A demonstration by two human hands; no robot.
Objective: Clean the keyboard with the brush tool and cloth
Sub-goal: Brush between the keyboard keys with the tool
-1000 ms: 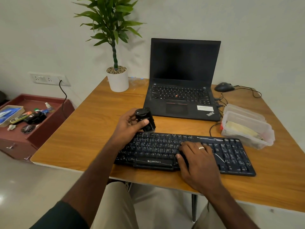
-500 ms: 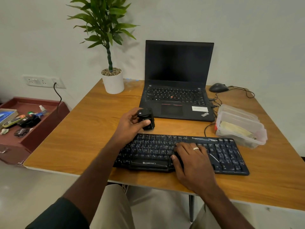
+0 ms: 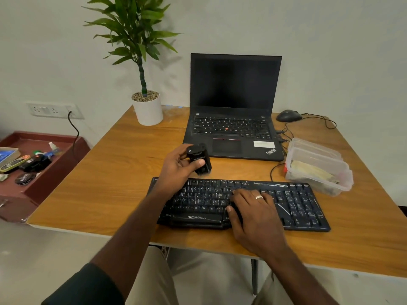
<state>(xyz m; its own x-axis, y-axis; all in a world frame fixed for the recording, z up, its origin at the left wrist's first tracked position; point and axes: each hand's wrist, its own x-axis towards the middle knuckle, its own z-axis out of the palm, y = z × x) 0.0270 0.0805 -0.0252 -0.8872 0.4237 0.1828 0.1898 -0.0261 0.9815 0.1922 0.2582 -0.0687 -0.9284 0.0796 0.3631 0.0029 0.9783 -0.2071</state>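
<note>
on the wooden table (image 3: pixel 114 183) i see the black zebronics keyboard (image 3: pixel 297 205) near the front edge. my left hand (image 3: pixel 176 170) grips the small black brush tool (image 3: pixel 199 158) just behind it; my right hand (image 3: pixel 253 214) rests flat on the keys, steadying. brushing looks about to start: next, bristles down onto the keys.

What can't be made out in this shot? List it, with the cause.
- Brush tool: its bristle end, covered by the left hand, head view.
- Keyboard: the keys under the right hand.
- Cloth: not identifiable; the plastic box has cloudy walls.
- Items on the red side cabinet: too small, cut by the left edge.
</note>
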